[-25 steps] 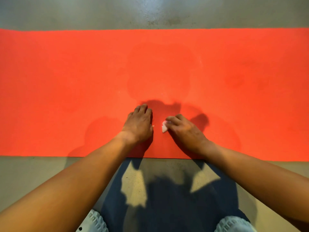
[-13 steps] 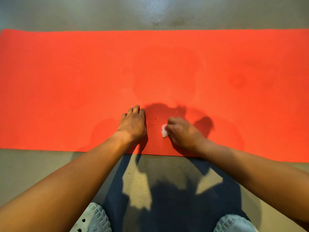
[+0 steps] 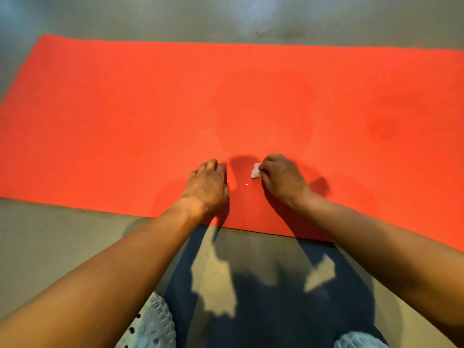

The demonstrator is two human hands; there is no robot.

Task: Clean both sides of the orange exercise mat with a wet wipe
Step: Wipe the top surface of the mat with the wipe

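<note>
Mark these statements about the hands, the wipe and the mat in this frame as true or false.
1. The left hand rests palm-down on the orange mat. True.
2. The right hand pinches a wet wipe. True.
3. The wet wipe is at the far edge of the orange mat. False: it is close to the near edge, by the person.
4. The orange mat is rolled up. False: it lies spread flat on the grey floor.
</note>
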